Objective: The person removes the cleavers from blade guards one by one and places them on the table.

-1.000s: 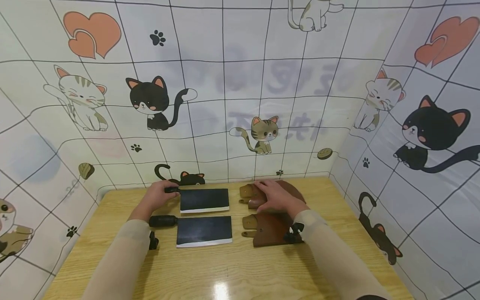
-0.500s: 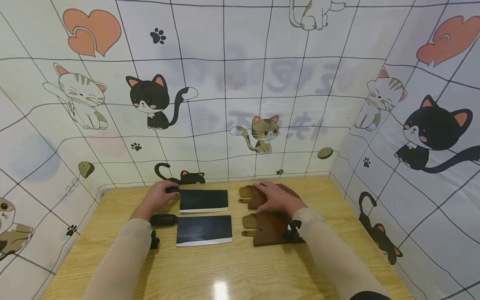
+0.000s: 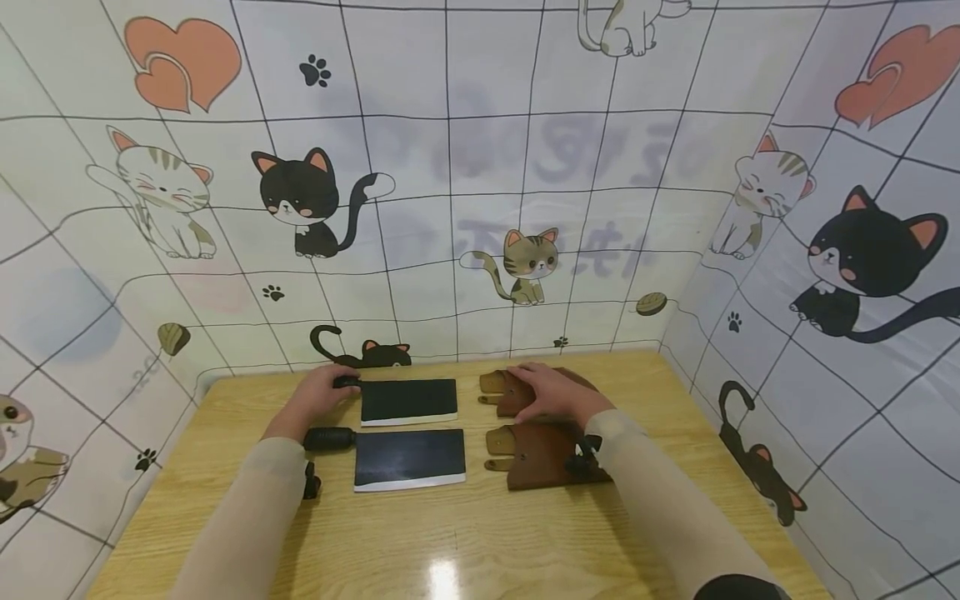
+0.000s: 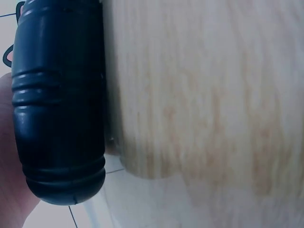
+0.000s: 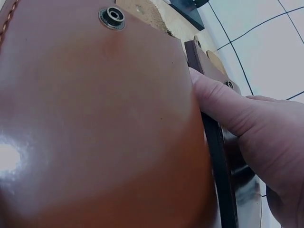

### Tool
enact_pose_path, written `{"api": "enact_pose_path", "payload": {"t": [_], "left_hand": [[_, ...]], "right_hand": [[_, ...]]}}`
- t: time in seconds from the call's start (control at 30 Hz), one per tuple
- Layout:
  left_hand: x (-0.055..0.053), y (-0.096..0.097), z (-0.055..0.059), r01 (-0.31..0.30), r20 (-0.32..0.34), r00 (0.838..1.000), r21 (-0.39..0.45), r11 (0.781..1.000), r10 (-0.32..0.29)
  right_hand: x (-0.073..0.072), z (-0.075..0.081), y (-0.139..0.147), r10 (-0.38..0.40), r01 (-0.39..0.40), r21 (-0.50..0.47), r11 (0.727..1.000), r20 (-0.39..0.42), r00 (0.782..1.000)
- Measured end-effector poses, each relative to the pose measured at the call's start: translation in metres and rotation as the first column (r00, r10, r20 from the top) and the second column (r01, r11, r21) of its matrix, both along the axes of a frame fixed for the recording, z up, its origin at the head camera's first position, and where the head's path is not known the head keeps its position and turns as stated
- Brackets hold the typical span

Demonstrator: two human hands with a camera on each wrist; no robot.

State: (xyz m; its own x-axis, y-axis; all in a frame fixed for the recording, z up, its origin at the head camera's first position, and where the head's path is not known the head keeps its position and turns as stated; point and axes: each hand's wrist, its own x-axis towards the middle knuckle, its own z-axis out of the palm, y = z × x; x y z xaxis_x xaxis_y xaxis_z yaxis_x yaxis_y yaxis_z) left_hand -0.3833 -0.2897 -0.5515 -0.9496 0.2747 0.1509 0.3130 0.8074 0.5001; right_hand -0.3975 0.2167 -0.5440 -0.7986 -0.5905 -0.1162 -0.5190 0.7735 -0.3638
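Note:
Two cleavers with dark blades lie on the left of the table, one behind the other. My left hand (image 3: 318,396) grips the black handle of the far cleaver (image 3: 408,400). The near cleaver (image 3: 409,458) lies untouched, its ribbed black handle (image 4: 59,109) filling the left of the left wrist view. To the right lie two brown leather sheaths with tan strap ends. My right hand (image 3: 555,394) holds the far sheath (image 3: 512,396) across its width, the thumb at its near edge and the palm hiding its middle. Below my right wrist lies the near sheath (image 3: 540,462), its metal snap stud (image 5: 112,17) facing up.
The wooden table (image 3: 375,542) ends at a cat-printed wall cloth (image 3: 420,208) at the back. A similar cloth closes off the right side. Light glares on the table's front.
The raised right end of the far sheath has come down a little under my right hand. My left hand keeps its grip on the far cleaver, almost still.

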Motion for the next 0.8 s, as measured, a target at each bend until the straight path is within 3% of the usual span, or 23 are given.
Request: {"api": "enact_pose_path", "payload": {"t": [0.57,0.8], "left_hand": [[0.001,0.009,0.001,-0.023,-0.027,0.999,-0.046,0.999,0.022],[0.005,0.004,0.006,-0.043,0.007,0.999,-0.05,0.998,0.043]], "right_hand": [[0.002,0.004,0.008,-0.025,0.027,-0.062,0.998,0.03,0.999],[0.003,0.007,0.019,-0.055,0.056,-0.107,0.993,0.016,0.998]]}}
